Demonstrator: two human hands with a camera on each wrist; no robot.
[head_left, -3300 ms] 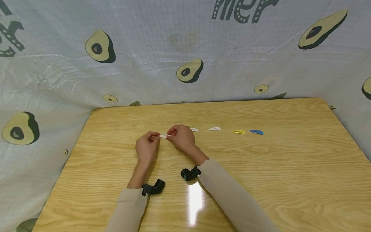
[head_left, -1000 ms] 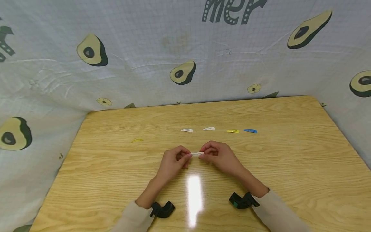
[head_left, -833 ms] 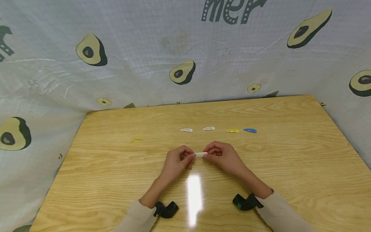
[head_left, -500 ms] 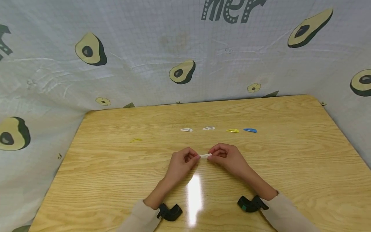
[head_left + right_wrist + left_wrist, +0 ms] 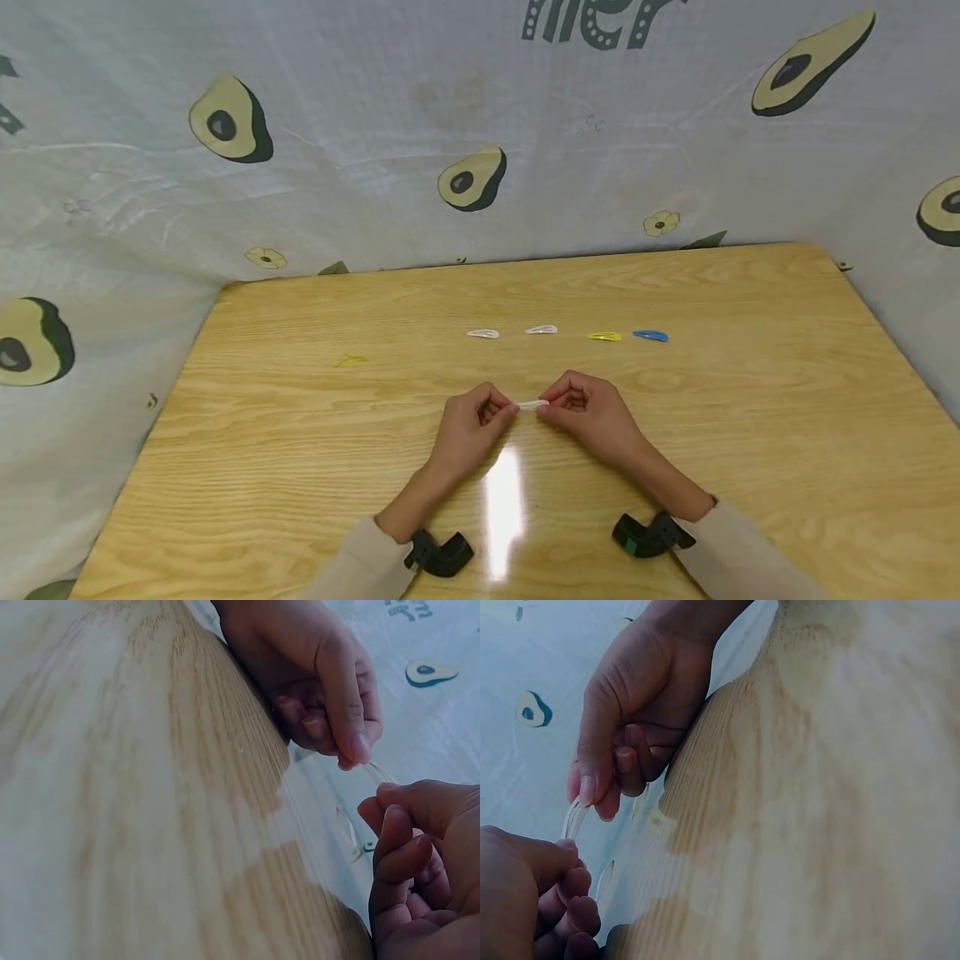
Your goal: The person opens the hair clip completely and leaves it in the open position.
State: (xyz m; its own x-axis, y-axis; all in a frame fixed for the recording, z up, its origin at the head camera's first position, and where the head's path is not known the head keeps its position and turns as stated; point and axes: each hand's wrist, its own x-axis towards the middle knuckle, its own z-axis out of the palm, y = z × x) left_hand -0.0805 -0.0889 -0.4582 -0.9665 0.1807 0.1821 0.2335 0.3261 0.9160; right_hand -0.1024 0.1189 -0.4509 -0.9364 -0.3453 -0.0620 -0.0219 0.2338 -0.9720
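A white snap hair clip [image 5: 532, 404] is stretched between both hands, above the middle of the table. My left hand [image 5: 470, 423] pinches its left end between thumb and forefinger. My right hand [image 5: 592, 417] pinches the other end the same way. In the left wrist view the clip [image 5: 574, 819] shows as a pale, slightly bent strip between the two thumbs. The right wrist view shows only a short piece of the clip [image 5: 378, 773], its ends covered by fingertips. Whether the clip is snapped open or closed is hard to tell.
Behind the hands lie a white hair clip [image 5: 483, 333], another white clip [image 5: 542, 329], a yellow clip [image 5: 603, 336] and a blue clip [image 5: 650, 335] in a row. A bent-looking yellow clip [image 5: 351, 360] lies apart at left on the wooden table [image 5: 262, 467].
Both hands have brought the white clip from the table's left back toward the front middle, drifting slightly right over the last second. The clips on the table stay put.
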